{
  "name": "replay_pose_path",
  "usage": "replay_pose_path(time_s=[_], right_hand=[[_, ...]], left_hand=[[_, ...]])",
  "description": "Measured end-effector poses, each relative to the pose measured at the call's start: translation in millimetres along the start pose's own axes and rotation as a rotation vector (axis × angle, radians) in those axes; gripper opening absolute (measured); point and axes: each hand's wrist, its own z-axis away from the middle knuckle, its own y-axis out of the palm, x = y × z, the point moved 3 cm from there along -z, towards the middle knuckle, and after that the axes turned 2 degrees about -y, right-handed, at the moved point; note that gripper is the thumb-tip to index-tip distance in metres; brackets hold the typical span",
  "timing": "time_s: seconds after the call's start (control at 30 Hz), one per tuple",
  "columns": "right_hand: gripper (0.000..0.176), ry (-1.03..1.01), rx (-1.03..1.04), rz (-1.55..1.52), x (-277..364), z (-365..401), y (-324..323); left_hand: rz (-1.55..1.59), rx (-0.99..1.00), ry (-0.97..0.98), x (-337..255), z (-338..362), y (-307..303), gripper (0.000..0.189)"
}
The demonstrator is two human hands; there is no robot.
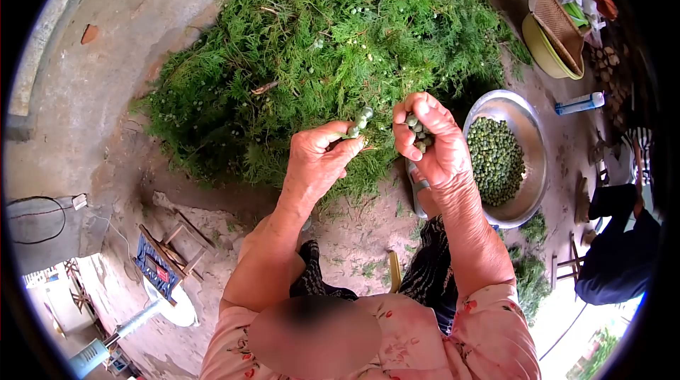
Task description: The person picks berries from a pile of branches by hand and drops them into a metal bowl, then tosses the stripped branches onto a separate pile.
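My left hand (319, 157) pinches a small sprig with pale green cones (361, 121) between thumb and fingers. Just to its right, a small gap away, my right hand (435, 135) is curled round several green cones (419, 133), which show between its fingers and palm. Both hands are over the near edge of a large heap of green conifer branches (319, 47). Beside my right forearm stands a wide metal basin (536, 160) holding many loose green cones (494, 160).
At the upper right a yellow basin (542, 50) holds a woven basket (554, 15). A blue-and-white tube (581, 103) lies below them. Another person (620, 252) sits at the far right. A small stool (173, 256) and a fan (173, 305) stand at the lower left.
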Motion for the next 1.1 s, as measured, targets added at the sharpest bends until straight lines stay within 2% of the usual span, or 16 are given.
replay_pose_path(time_s=[0.03,0.13,0.17,0.23,0.27,0.37,0.43,0.5,0.53,0.7,0.8,0.87,0.93,0.97,1.07,1.1], right_hand=[[0.011,0.000,-0.002,-0.001,1,1,1],[0.017,-0.109,-0.089,0.831,4,7,17],[0.017,-0.107,-0.090,0.831,1,5,19],[0.021,-0.507,0.131,1.321,3,7,32],[0.023,-0.467,0.151,1.382,0,7,32],[0.020,-0.473,0.176,1.373,-4,7,26],[0.015,-0.560,0.146,1.314,-6,6,29],[0.010,0.054,-0.218,0.673,-10,9,20],[0.011,0.074,-0.230,0.558,-12,8,16],[0.021,0.109,-0.092,0.388,-10,6,10],[0.020,0.148,-0.025,0.124,-11,5,2],[0.018,0.135,0.006,0.114,-8,4,0],[0.012,0.105,0.019,0.125,-5,4,6],[0.012,0.105,0.019,0.125,-5,5,10],[0.018,0.043,-0.066,0.583,-2,9,14],[0.018,0.043,-0.067,0.583,-6,9,12]], left_hand=[[-0.057,-0.002,0.024,1,0,1,0.016],[-0.198,-0.017,0.147,6,-2,0,0.017],[-0.197,-0.017,0.145,7,-2,0,0.017],[-0.300,0.010,0.211,7,-2,1,0.016],[-0.300,0.011,0.211,8,-1,1,0.016],[-0.354,0.020,0.263,4,0,2,0.015],[-0.127,0.002,0.169,-2,3,4,0.015],[-0.120,-0.004,0.163,-3,4,5,0.015],[-0.113,-0.011,0.155,-3,4,5,0.015],[-0.131,-0.080,0.161,-2,3,3,0.012],[-0.169,-0.113,0.175,0,3,1,0.013],[-0.202,-0.115,0.202,5,1,1,0.016],[-0.273,-0.156,0.370,5,0,1,0.017],[-0.273,-0.157,0.370,4,0,2,0.017],[-0.393,-0.187,0.384,0,2,3,0.018],[-0.473,-0.203,0.404,-2,2,3,0.018]])
